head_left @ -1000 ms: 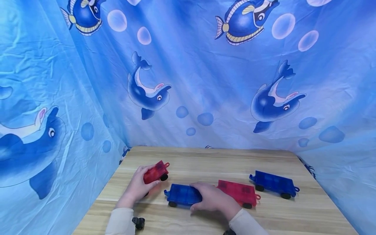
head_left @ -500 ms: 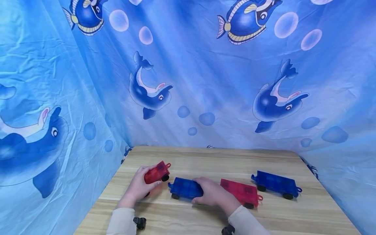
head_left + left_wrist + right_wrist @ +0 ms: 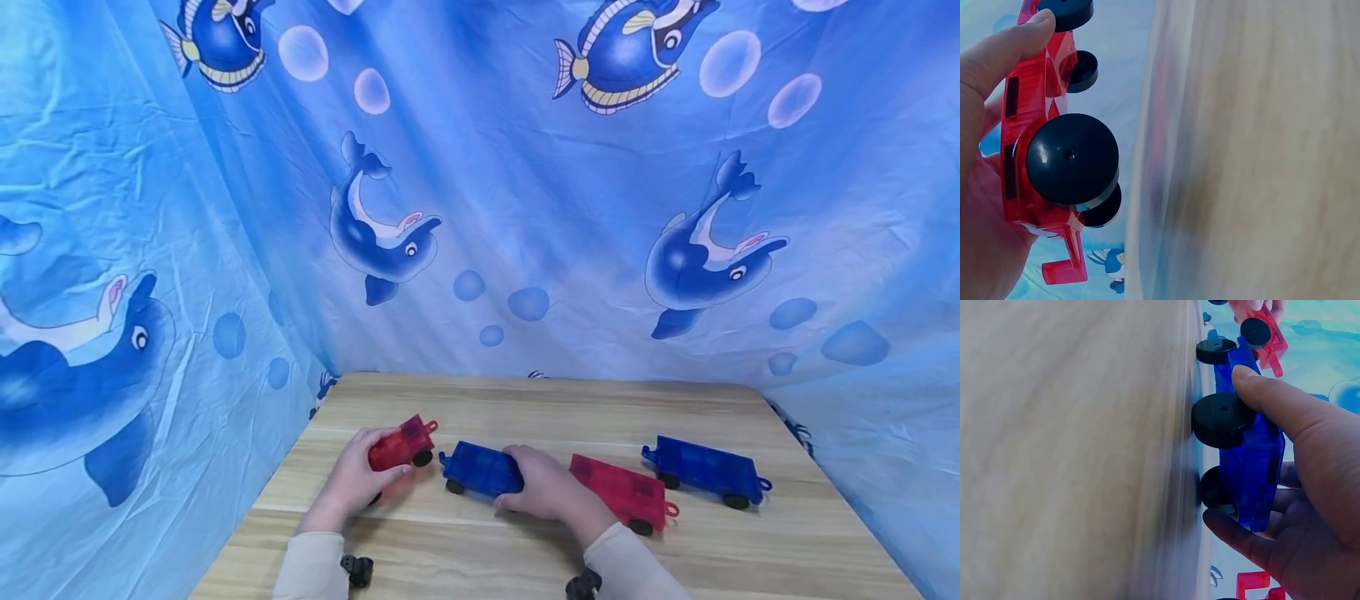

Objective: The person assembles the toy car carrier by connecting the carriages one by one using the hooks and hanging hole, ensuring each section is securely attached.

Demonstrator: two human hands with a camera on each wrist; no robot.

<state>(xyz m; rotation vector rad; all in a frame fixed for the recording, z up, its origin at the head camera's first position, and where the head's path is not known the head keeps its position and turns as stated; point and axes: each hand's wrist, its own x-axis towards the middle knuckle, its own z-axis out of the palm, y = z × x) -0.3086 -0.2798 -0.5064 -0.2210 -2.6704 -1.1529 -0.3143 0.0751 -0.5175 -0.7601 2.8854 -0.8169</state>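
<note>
In the head view my left hand (image 3: pixel 356 477) grips a red car (image 3: pixel 401 445) by its left part, with the loop end pointing right. My right hand (image 3: pixel 546 485) holds a blue car (image 3: pixel 480 468) by its right end; the hook end faces the red car, a small gap apart. The left wrist view shows my thumb on the side of the red car (image 3: pixel 1025 134), whose black wheels face the table. In the right wrist view thumb and fingers lie around the blue car (image 3: pixel 1250 456), and the red car (image 3: pixel 1277 345) appears beyond it.
A second red car (image 3: pixel 622 492) stands just right of my right hand, partly behind it. Farther right is another blue car (image 3: pixel 705 469). All are on a wooden table (image 3: pixel 540 404), with a blue sea-print cloth (image 3: pixel 480 208) hanging behind and at the sides.
My right hand has moved the blue car away from me and slightly right, its hook end now nearer the red car's loop. The second red car has shifted slightly right. My left hand stays nearly still.
</note>
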